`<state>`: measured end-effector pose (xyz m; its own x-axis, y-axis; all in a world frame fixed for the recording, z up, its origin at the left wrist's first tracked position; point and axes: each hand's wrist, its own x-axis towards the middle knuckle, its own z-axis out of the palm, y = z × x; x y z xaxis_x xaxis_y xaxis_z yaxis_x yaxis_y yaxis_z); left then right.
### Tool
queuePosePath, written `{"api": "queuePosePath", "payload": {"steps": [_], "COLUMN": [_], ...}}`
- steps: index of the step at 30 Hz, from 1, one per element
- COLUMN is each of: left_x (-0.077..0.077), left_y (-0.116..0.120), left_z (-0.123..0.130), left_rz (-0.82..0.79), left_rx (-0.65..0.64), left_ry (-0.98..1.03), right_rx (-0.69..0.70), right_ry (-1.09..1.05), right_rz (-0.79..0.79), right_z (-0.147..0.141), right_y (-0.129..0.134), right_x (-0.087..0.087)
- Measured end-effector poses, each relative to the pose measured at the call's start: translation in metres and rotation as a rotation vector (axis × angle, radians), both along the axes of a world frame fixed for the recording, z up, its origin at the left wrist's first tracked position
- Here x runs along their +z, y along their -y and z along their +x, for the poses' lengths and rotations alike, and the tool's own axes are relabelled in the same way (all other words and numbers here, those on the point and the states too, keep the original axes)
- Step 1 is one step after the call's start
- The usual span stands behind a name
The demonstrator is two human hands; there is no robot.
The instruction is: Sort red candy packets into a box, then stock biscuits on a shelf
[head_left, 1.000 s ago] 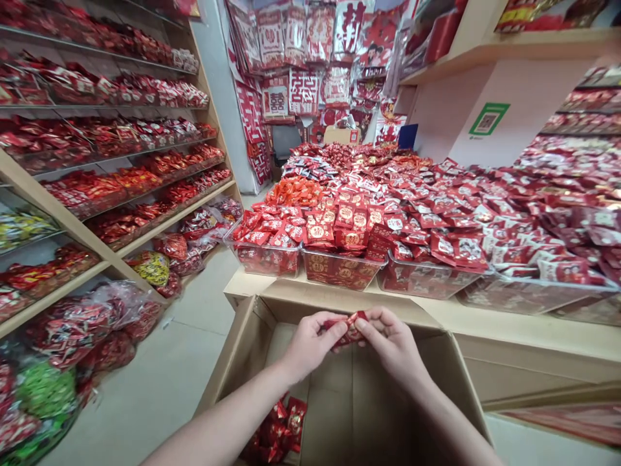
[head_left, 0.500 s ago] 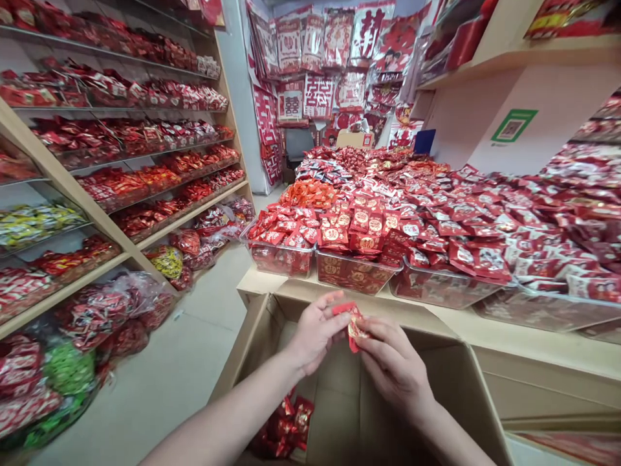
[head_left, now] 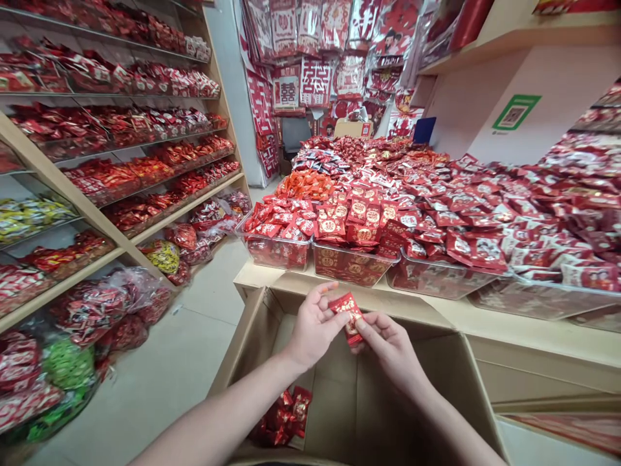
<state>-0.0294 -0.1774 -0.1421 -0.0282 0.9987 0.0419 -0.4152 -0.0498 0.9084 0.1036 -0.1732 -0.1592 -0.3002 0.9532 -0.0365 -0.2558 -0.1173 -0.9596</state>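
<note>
Left hand (head_left: 310,330) and right hand (head_left: 395,349) pinching 1 red packet (head_left: 346,316) at its left and right sides, above cardboard box (head_left: 246,346). Packet looking light, soft, slightly slippery; edges suiting fingertip hold. Counter (head_left: 509,330) bearing filled bins (head_left: 356,266) beyond; stocked shelves (head_left: 92,210) lining left.

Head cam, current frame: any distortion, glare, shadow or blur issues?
Head view: wide-angle stretch slants the left shelves; head view: glare on the plastic wall packs; head view: box interior darkens toward the bottom; head view: packet in hand fairly sharp, its finer print unreadable.
</note>
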Motion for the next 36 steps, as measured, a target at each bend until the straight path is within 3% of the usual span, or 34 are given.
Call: {"api": "queuePosePath", "payload": {"steps": [9,13,18,23,30,36], "left_x": [0.001,0.001,0.007,0.014,0.008,0.010], "left_y": [0.006,0.004,-0.003,-0.008,-0.008,-0.016], "left_z": [-0.014,-0.015,-0.014,-0.012,-0.010,-0.011], "left_rz": [0.002,-0.042,-0.148,-0.151,-0.085,-0.212], "left_rx": [-0.106,-0.075,-0.108,-0.156,-0.158,-0.115], "left_ry": [-0.272,-0.167,-0.063,-0.008,-0.236,-0.132], "right_rx": [0.108,0.111,0.067,-0.001,0.030,0.048], "right_ry": [0.202,0.168,0.108,0.060,0.090,0.070], "right_rz": [0.183,0.149,0.137,0.089,0.101,0.020], "right_z": [0.004,0.003,0.005,0.009,0.010,0.011], "right_y": [0.004,0.004,0.000,-0.004,-0.005,-0.005], "right_x": [-0.001,0.004,0.006,0.006,0.004,0.007]}}
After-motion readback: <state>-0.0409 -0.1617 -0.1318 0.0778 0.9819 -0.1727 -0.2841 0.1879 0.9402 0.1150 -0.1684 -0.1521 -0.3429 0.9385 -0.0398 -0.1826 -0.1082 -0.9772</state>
